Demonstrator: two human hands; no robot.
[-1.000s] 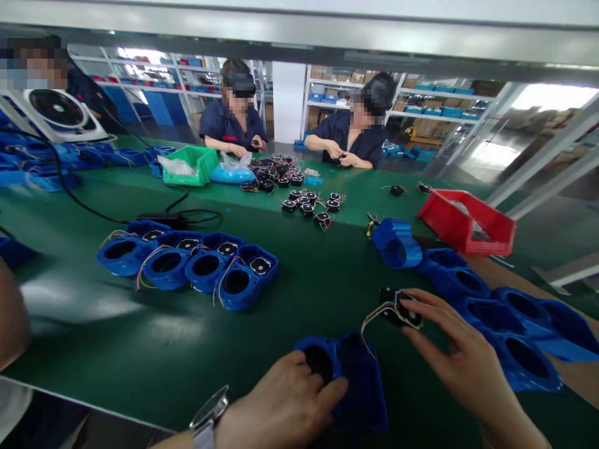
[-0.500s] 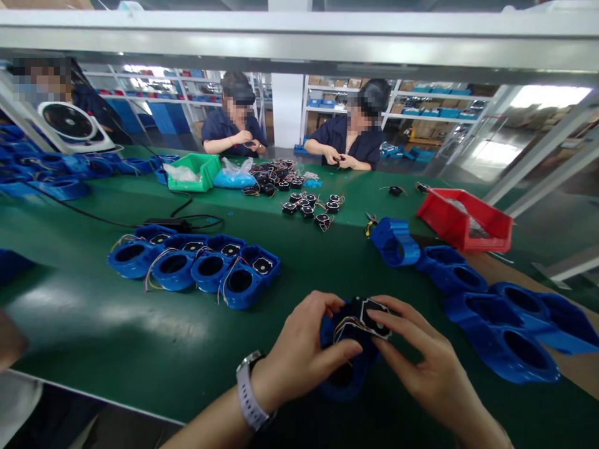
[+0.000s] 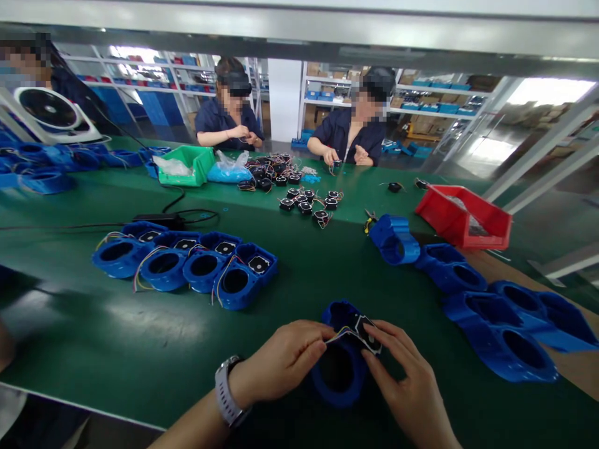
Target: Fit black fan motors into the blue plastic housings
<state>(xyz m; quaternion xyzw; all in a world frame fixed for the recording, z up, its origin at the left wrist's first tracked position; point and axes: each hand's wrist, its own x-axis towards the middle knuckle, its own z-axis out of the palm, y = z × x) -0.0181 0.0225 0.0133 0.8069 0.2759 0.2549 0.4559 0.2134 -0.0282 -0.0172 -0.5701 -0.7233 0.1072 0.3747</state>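
Note:
My left hand (image 3: 279,357), with a watch on the wrist, pinches the thin coloured wires (image 3: 345,332) of a small black motor. The motor (image 3: 369,335), square with a silvery edge, is gripped between the thumb and fingers of my right hand (image 3: 406,368). Below and behind it a blue plastic housing (image 3: 337,400) with a large round opening rests on the green table. The motor sits tilted over the housing's upper compartment; whether it touches the walls I cannot tell.
Left of my hands stands a row of blue housings (image 3: 234,299) holding motors. Loose motors (image 3: 305,207) lie farther back, near a green bin (image 3: 201,167). To the right are a red bin (image 3: 484,234), pliers (image 3: 369,223) and more blue housings (image 3: 496,312). Co-workers (image 3: 349,134) sit opposite.
My left hand has moved off the housing's side and now pinches the wires, drawn out to the left. The motor is slightly lower, and more of the housing shows.

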